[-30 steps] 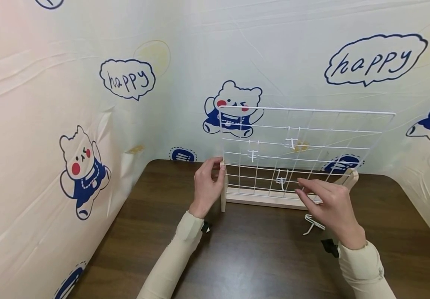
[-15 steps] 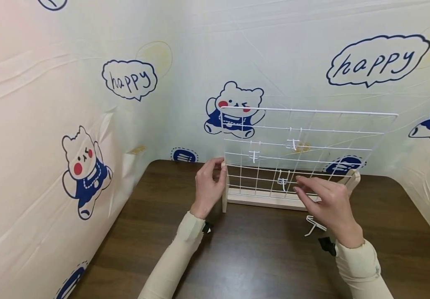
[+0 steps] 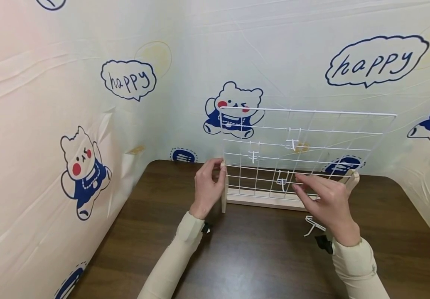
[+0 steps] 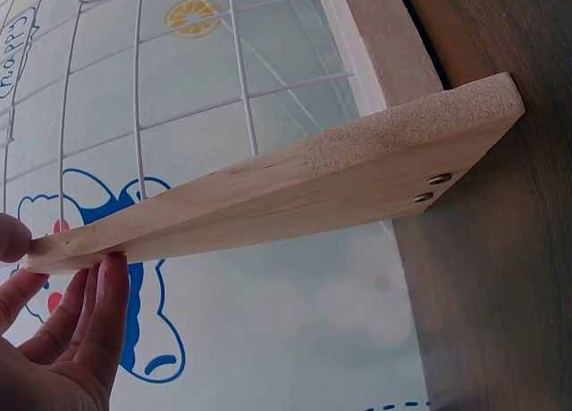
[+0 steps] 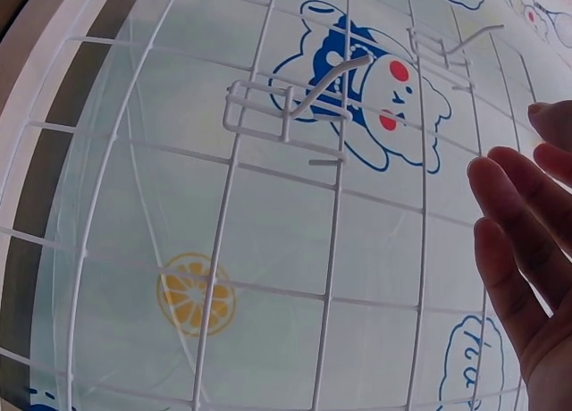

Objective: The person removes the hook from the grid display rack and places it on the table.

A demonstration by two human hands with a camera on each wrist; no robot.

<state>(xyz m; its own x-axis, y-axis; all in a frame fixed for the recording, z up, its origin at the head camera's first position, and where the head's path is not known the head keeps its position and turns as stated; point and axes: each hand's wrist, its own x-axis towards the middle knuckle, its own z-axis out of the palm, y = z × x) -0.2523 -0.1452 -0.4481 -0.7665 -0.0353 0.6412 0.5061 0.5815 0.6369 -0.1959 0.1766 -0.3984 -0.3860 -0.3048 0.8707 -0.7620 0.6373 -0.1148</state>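
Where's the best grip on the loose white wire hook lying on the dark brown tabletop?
Probably the thin prong of the white wire hook, pinched from above, coming from its near-left side: the prong juts down-left in the head view, clear of the right hand, while the wider frame end lies closer to it.

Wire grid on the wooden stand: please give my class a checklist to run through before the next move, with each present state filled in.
1. Left hand on the wooden stand: ok, it pinches the top of one upright.
2. Right hand holding nothing: ok, a gap shows between thumb and forefinger.
3. All hooks on the wire grid: not ok, three hooks hang there, but a loose hook lies on the table.
4. Right fingertips clear of the grid: cannot tell, they overlap it in the head view.
5. Grid's lower right corner seated: cannot tell, the right hand hides it.
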